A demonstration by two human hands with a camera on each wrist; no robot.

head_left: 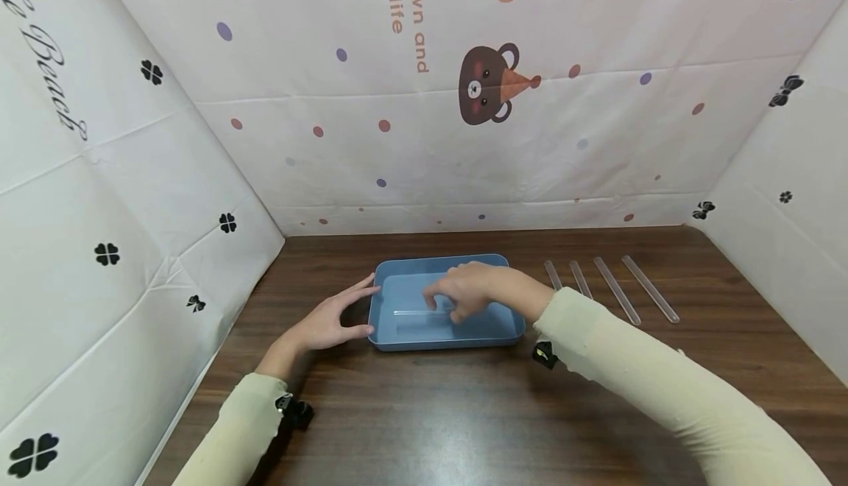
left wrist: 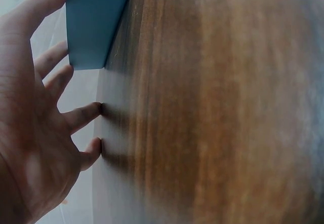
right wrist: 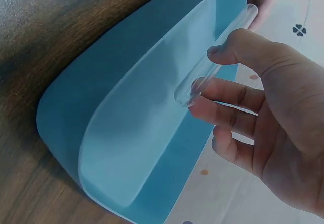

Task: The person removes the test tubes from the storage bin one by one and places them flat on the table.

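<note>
A blue rectangular tray (head_left: pixel 433 344) stands on the table. My right hand (head_left: pixel 470 287) is over its inside, pinching a clear test tube (head_left: pixel 414 313) between thumb and fingers. In the right wrist view the test tube (right wrist: pixel 217 57) slants across the tray's inside, its far end pointing toward the left hand. My left hand (head_left: pixel 324 324) is at the tray's left end, with thumb and fingers spread apart. The left wrist view has its thumb and some fingertips at the tray wall (left wrist: pixel 93 26), while the other fingers reach down near the tabletop.
Several more clear test tubes (head_left: pixel 651 289) lie roughly side by side on the brown wooden table (head_left: pixel 424 412), right of the tray and partly behind the right forearm. A printed white sheet (head_left: pixel 411 155) hangs behind the table, with similar sheets on both sides.
</note>
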